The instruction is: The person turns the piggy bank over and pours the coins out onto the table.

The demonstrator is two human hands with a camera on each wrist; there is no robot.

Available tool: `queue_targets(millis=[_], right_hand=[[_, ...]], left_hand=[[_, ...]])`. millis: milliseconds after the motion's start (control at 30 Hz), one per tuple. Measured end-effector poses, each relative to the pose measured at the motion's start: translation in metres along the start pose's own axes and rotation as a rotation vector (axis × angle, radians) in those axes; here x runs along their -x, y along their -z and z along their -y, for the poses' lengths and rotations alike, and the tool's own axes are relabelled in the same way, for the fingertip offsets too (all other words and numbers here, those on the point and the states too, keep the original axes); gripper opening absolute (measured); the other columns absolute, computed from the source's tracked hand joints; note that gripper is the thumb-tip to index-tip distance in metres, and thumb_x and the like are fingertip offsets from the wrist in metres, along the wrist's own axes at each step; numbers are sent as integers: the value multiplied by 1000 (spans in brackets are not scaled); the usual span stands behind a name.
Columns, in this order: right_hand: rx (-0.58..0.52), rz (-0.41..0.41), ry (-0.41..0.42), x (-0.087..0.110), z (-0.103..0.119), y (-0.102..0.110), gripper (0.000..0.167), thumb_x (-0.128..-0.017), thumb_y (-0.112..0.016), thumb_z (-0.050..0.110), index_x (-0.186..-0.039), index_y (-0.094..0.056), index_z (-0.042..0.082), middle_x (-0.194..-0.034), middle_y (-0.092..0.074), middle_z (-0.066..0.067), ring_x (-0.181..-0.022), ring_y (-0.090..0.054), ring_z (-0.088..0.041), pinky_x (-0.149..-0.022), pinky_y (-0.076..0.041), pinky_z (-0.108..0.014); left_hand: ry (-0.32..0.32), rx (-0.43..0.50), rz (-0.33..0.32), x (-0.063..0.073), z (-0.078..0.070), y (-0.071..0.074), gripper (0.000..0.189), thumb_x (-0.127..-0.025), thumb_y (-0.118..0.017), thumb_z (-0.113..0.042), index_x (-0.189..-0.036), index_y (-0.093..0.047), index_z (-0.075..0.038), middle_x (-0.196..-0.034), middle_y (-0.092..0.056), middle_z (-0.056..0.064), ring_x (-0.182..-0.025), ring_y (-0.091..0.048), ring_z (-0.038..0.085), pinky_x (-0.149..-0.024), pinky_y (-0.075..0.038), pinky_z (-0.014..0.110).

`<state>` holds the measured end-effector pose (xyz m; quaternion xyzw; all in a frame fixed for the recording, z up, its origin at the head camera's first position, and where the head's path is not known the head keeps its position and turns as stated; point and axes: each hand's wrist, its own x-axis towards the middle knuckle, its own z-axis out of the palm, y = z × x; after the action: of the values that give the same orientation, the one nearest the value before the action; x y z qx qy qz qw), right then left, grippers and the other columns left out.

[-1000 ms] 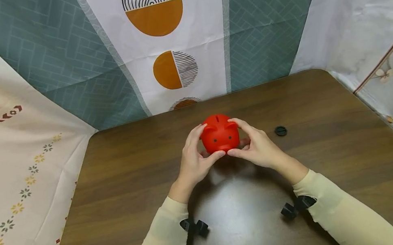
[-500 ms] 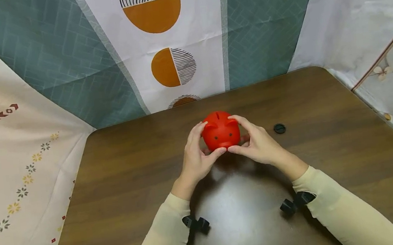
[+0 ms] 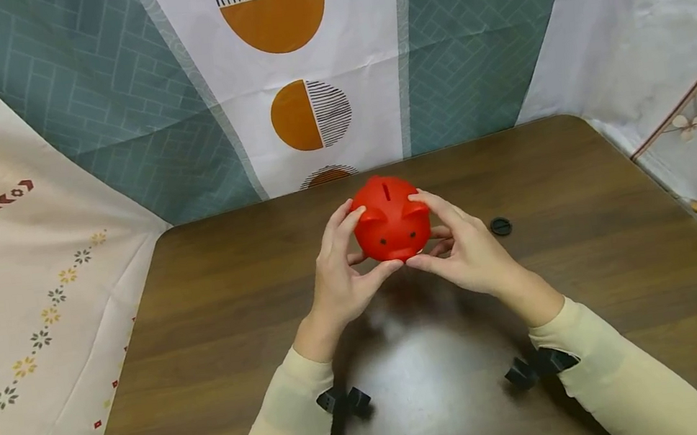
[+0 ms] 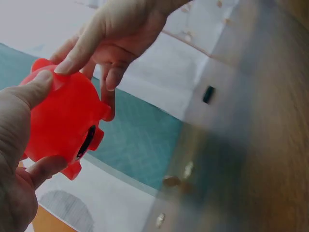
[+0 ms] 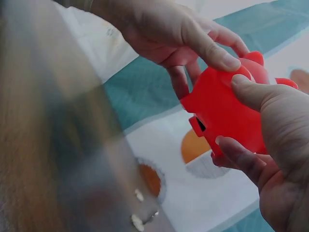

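Note:
A red piggy bank (image 3: 392,230), with small dark eyes and a coin slot on top, is held up over the table between both hands. My left hand (image 3: 339,273) grips one side, thumb under the snout and fingers by the ear. On the other side my right hand (image 3: 480,252) grips it likewise, and the thumbs nearly meet. In the left wrist view a dark opening (image 4: 86,141) shows in the belly, facing the table. Beneath it, several small gold and silver coin-like pieces (image 4: 188,169) appear blurred, also seen as pale bits (image 5: 139,195) in the right wrist view.
A round black plug (image 3: 500,226) lies on the brown wooden table (image 3: 219,335), right of the right hand. Patterned cloths (image 3: 133,113) hang behind the table's far edge and along both sides. Each sleeved wrist carries a small black camera.
The piggy bank has come up slightly and looks larger, its top tipped a little more into view. Both hands rise with it and keep their grip. The plug stays on the table.

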<state>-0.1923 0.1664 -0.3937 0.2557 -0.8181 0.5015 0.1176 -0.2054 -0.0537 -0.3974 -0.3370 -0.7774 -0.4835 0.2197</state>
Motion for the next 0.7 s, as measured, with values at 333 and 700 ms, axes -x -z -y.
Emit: queue_targets(millis=[333,700], right_hand=[[-11,-33,76,0,6,3,89,-72,-85,11,-146,-36,20,-143,-45,-8,-87,-70,-23,-64,-58,-28],[14,57,-116,1,-17,-10,82,-79,-80,27,-146,-32,31,-139,-47,-6,-77,-68,-18,-61,-56,-24]], left_hand=[[-43,-1,-8,-4,-10,4,84,-67,-88,-12,-138,-42,-8,-147,-35,18,-124,-49,29,-70,-58,36],[148,2,60,6,16,-7,81,-72,-85,-20,-139,-41,-14,-145,-39,9,-122,-48,24,-63,-58,35]])
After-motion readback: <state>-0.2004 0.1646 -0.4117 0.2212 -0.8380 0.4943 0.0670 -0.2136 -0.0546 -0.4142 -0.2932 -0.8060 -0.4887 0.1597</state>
